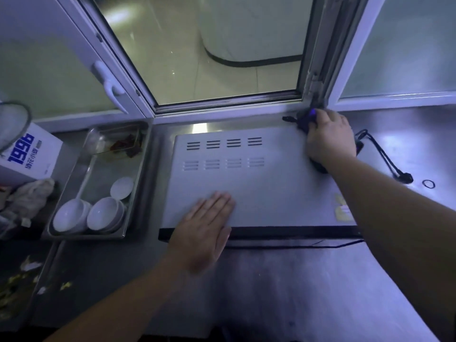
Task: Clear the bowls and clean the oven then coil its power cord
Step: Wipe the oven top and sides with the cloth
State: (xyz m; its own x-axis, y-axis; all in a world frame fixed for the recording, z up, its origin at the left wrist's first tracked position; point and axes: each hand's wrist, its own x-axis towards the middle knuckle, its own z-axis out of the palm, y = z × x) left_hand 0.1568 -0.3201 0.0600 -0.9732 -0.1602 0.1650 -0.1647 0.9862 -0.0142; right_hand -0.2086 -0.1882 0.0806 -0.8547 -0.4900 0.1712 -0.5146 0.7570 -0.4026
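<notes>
A white oven (259, 183) with vent slots on its top stands on the steel counter under the window. My left hand (206, 225) lies flat on the oven's front left top, fingers straight. My right hand (329, 137) grips a dark cloth (304, 119) at the oven's back right corner. The black power cord (385, 154) trails over the counter to the right of the oven, its plug lying near a small black ring. White bowls (106, 213) and a ladle (71, 213) sit in a steel tray (134, 183) left of the oven.
A white box printed 1996 (27, 154) and a crumpled rag (29, 193) sit at far left. A small black ring (428, 184) lies on the counter (308, 292) at right. An open window (222, 58) frame rises behind the oven. Scraps lie at the lower left.
</notes>
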